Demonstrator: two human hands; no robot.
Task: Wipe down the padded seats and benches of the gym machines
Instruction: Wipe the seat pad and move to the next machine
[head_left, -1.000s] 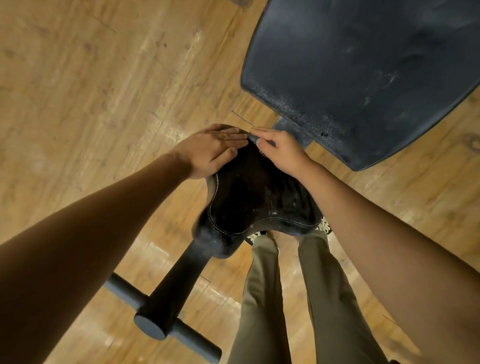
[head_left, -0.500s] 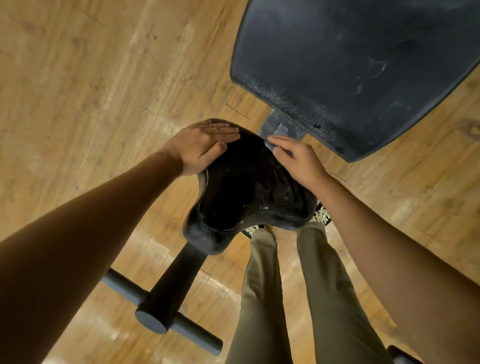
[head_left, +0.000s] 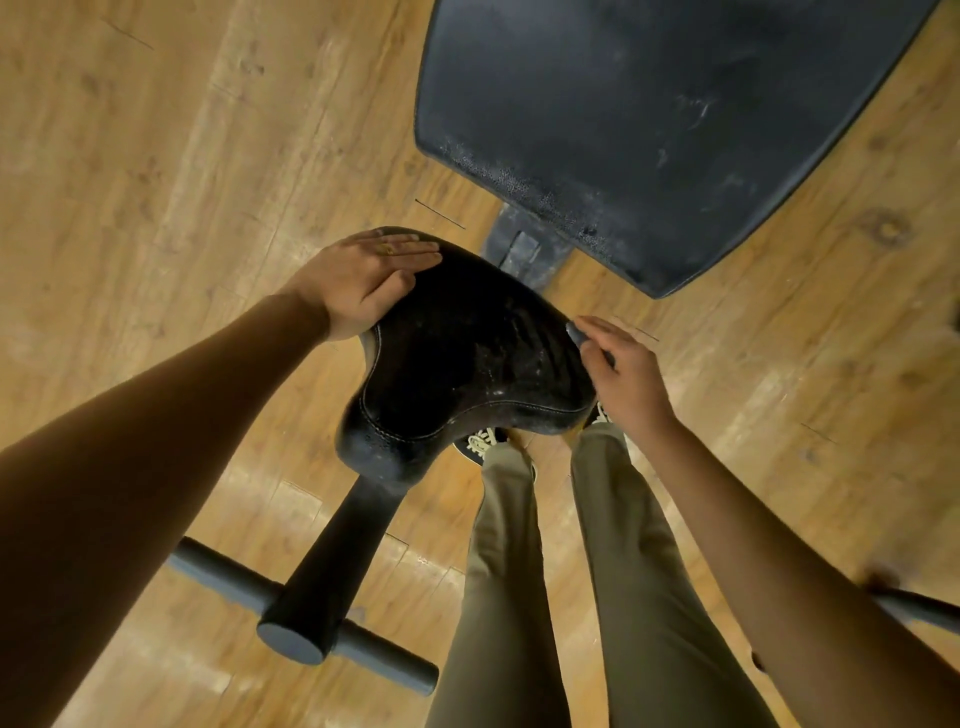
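- Wooden plank floor (head_left: 156, 208) lies under everything.
- Large dark padded backrest (head_left: 649, 130), beyond the seat, shows pale smears; unwiped, I judge.
- Small black stitched seat pad (head_left: 467, 364), centre, carries white specks, so wiping looks unfinished.
- Left hand (head_left: 363, 283) rests flat, fingers straight, on the seat's far-left rim.
- Right hand (head_left: 623, 379) at the seat's right edge pinches a small grey wad (head_left: 575, 332), likely a cloth.

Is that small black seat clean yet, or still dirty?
Still dirty: whitish specks and smears dot the seat, mostly toward the right hand, which pinches a small grey thing.
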